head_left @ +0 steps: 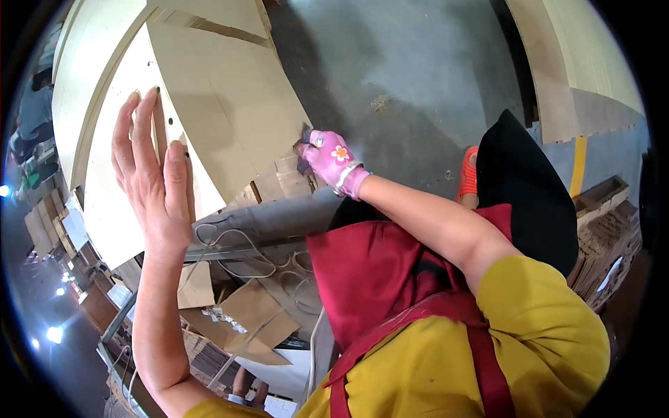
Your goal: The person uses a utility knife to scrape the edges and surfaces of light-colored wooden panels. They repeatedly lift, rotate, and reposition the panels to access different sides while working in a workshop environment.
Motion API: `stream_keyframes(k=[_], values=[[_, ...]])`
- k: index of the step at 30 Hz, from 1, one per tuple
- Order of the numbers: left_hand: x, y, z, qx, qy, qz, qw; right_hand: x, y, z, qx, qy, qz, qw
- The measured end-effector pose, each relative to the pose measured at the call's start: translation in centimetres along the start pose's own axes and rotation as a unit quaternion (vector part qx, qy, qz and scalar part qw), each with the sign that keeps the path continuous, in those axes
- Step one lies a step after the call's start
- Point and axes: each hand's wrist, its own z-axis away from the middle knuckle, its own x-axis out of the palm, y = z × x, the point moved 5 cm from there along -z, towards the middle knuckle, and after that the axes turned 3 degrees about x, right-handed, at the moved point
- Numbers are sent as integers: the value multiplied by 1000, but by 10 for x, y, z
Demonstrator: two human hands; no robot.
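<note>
My bare left hand [150, 171] lies stretched out on a white panel [104, 202] with small dark holes along its edge. Its fingers are extended and the thumb stands slightly apart. My right hand [333, 157] wears a pink glove with a flower on it. It is closed around a crumpled dark grey piece that looks like a rag [304, 148], at the right edge of a stack of pale wooden boards. The top board [223, 97] of that stack is cream coloured and lies beside the white panel.
Below the boards are loose cables [244, 254] and torn cardboard [254, 313]. Stacked brown pieces [603, 237] stand at the right, and another pale panel [592, 56] is at the upper right. A person [35, 108] is at the far left. Grey floor [404, 76] lies between the stacks.
</note>
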Motion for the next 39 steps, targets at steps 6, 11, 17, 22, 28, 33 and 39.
stream_keyframes(k=[6, 11, 17, 22, 28, 33, 39], values=[[2, 3, -3, 3, 1, 2, 1000, -15, 49, -20, 125, 42, 6, 991], [4, 6, -4, -2, -6, 8, 1000, -9, 31, -21, 51, 59, 102, 992], [-6, -1, 1, -4, -19, -20, 1000, -9, -25, 21, 96, -56, 0, 994], [11, 14, -8, 14, -14, -4, 1000, -16, 49, -26, 132, 56, -9, 990], [-3, 1, -3, 9, 1, 13, 1000, 17, -28, 35, -30, -82, 88, 992], [-4, -6, -5, 27, -54, -4, 998, -25, 33, 2, 173, -10, -38, 984], [8, -1, -11, 69, -41, 23, 997, -12, 52, -27, 76, 35, 104, 991]])
